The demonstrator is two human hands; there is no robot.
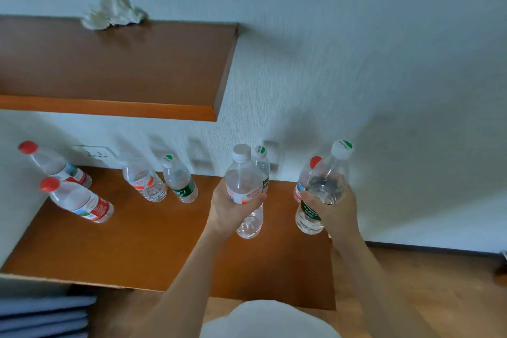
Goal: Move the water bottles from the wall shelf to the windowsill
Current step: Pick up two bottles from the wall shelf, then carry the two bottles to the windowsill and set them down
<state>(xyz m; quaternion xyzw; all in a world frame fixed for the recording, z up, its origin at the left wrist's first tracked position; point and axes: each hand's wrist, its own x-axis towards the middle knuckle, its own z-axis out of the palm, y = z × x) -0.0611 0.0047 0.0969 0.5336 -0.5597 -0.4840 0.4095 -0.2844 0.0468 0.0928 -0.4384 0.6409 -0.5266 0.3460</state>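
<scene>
My left hand [230, 210] grips a clear water bottle with a white cap and a pink label [242, 181], held above the lower wooden shelf [153, 241]. My right hand [333, 211] grips a clear bottle with a white and green cap and a green label [326, 186]. Behind the left bottle stands another green-labelled bottle [263, 164]. A red-capped bottle [304, 175] stands behind the right one. Further left on the shelf are a green-labelled bottle [181, 180], a pink-labelled bottle [144, 180] and two red-capped bottles [79, 202] [55, 163].
An upper wooden shelf [123, 68] juts from the white wall and carries a crumpled white tissue [113, 11]. A wall socket [94, 153] sits behind the bottles. Blue folded fabric [44, 315] lies at the bottom left. Wooden floor [439, 296] shows at the right.
</scene>
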